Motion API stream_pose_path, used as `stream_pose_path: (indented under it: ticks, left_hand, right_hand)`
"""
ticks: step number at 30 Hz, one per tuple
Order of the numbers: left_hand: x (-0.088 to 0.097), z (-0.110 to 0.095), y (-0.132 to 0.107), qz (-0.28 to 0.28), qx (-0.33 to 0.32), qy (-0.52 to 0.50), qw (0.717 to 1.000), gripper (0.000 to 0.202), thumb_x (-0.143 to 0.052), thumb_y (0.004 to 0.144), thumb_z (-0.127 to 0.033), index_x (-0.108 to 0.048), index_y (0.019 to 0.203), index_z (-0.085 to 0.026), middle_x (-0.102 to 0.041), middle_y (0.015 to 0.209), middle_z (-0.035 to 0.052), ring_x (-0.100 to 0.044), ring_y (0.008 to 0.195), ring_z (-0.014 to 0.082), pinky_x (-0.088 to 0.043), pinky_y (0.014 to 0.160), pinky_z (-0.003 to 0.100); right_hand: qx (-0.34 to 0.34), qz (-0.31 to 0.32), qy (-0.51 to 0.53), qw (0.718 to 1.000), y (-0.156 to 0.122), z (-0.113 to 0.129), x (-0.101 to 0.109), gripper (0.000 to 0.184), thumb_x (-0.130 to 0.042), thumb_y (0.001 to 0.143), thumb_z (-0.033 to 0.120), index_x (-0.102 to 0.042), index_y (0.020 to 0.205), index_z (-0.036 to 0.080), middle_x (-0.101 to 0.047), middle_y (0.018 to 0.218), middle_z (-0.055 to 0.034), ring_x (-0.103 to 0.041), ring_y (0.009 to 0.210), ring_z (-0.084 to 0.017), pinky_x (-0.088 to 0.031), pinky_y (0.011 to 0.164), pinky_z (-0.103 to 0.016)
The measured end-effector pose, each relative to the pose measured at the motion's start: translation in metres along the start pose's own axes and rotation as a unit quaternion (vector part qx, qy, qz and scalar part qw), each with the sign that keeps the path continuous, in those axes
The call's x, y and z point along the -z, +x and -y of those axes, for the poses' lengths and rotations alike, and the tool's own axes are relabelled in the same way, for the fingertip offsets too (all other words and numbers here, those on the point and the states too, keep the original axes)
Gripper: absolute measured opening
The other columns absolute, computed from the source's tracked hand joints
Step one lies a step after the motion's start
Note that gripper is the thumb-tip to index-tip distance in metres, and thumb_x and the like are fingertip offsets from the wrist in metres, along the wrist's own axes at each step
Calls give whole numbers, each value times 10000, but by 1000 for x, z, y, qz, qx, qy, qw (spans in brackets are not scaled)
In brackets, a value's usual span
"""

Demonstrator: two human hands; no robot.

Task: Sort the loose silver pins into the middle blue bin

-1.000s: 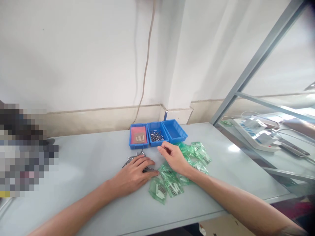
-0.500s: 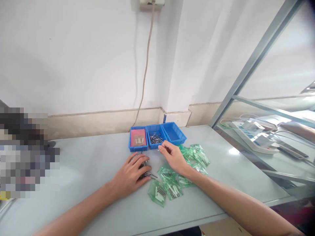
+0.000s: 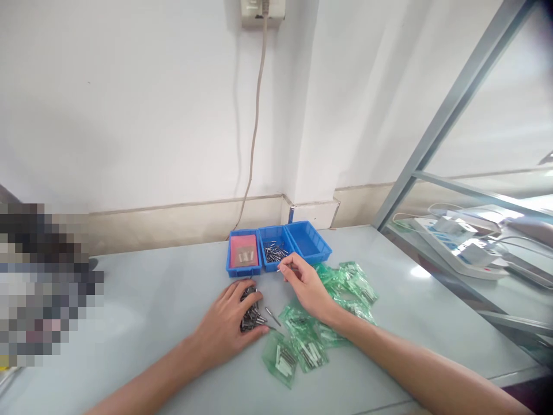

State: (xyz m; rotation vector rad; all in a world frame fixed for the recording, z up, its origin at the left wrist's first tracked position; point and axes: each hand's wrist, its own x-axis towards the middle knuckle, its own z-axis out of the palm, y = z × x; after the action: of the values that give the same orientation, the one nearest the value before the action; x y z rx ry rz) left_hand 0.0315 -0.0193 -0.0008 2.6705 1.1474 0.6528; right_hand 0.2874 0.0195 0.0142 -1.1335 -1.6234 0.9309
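Note:
My left hand (image 3: 227, 317) curves over a pile of thin dark metal rods (image 3: 252, 314) on the table, fingers apart and the pile partly hidden under them. One loose rod (image 3: 273, 316) lies just right of the pile. My right hand (image 3: 305, 282) is pinched closed in front of the middle blue bin (image 3: 270, 266), with the tip of a small metal rod poking out at the fingertips; most of it is hidden. Similar metal rods (image 3: 275, 252) lie inside that bin. Beneath and around my right wrist are several green plastic bags (image 3: 309, 346) containing rods and white pieces.
A left blue bin (image 3: 244, 271) holds a pink sheet and a clear packet; a right blue bin (image 3: 309, 241) adjoins the middle one. A power strip (image 3: 460, 248) sits beyond the grey metal frame (image 3: 401, 190). A cable (image 3: 258, 109) hangs down the wall. Someone blurred is at far left.
My left hand has drawn back slightly to the left, with more of the pile and a loose rod showing. My right hand stays pinched by the middle bin. The view has tilted up slightly.

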Motion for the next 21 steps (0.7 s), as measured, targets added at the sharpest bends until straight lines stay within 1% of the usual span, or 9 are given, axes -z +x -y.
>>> stream_pose_path:
  ticks: [3, 5, 7, 9, 11, 14, 16, 18, 21]
  left_hand:
    - [2, -1, 1, 26, -4, -23, 999, 428, -683, 1033, -497, -624, 1375, -248, -556, 1449, 135, -582, 1321, 335, -560, 1069, 497]
    - [3, -2, 2, 37, -17, -25, 999, 443, -661, 1053, -482, -598, 1440, -277, -545, 1453, 128, -556, 1342, 335, -534, 1097, 513]
    - [5, -2, 3, 36, -36, -18, 999, 440, -655, 1061, -469, -593, 1464, -303, -544, 1460, 119, -531, 1360, 338, -490, 1142, 540]
    - [6, -3, 3, 28, -51, -16, 998, 376, -661, 1061, -450, -636, 1398, -286, -560, 1448, 114, -535, 1345, 329, -465, 1165, 542]
    - [7, -5, 4, 21, -55, -21, 998, 274, -665, 1059, -432, -674, 1262, -248, -584, 1421, 109, -551, 1313, 314, -467, 1161, 527]
    - [6, -6, 4, 18, -45, -25, 998, 160, -672, 1053, -378, -661, 1085, -221, -612, 1379, 93, -567, 1269, 297, -471, 1150, 515]
    - [6, -7, 4, 14, -37, -27, 999, 115, -678, 1043, -331, -652, 1056, -220, -622, 1360, 87, -574, 1248, 290, -468, 1152, 516]
    - [6, -7, 4, 11, -34, -28, 999, 124, -687, 1031, -316, -660, 1111, -225, -624, 1353, 91, -578, 1241, 291, -476, 1146, 513]
    - [8, -8, 4, 18, -46, -21, 999, 267, -669, 1049, -309, -660, 1312, -266, -589, 1414, 102, -569, 1279, 300, -472, 1158, 530]
  right_hand:
    - [-8, 3, 16, 1000, -1, -1, -1, 250, -550, 1098, 465, -597, 983, 248, -592, 834, 21, -565, 776, -188, -440, 711, -302]
    - [-17, 4, 21, 1000, -2, -1, -1, 263, -558, 1091, 484, -599, 982, 249, -595, 828, 20, -554, 727, -179, -432, 657, -295]
    - [-29, 0, 30, 999, -3, -2, -1, 271, -575, 1079, 507, -607, 999, 250, -603, 832, 19, -522, 652, -162, -407, 577, -284]
    - [-39, -12, 47, 998, -3, -2, 0, 281, -600, 1062, 529, -615, 1024, 251, -631, 847, 11, -490, 585, -145, -382, 510, -276]
    - [-46, -18, 67, 997, -2, -2, 0, 296, -623, 1047, 546, -615, 1040, 250, -674, 866, -2, -472, 537, -131, -364, 464, -269]
    - [-51, -7, 96, 994, -1, -2, 0, 323, -658, 1024, 567, -598, 1038, 250, -739, 925, -24, -472, 492, -110, -340, 415, -253]
    - [-57, 8, 112, 992, -1, -2, 0, 338, -675, 1010, 577, -590, 1070, 256, -766, 989, -37, -493, 477, -102, -337, 392, -239]
    - [-65, 19, 121, 990, -1, -3, -1, 349, -669, 1013, 580, -591, 1136, 262, -776, 1022, -45, -527, 479, -107, -360, 386, -230]
    - [-68, 22, 126, 989, -1, -4, -1, 369, -641, 1026, 587, -607, 1178, 253, -771, 986, -47, -551, 486, -116, -389, 388, -228]
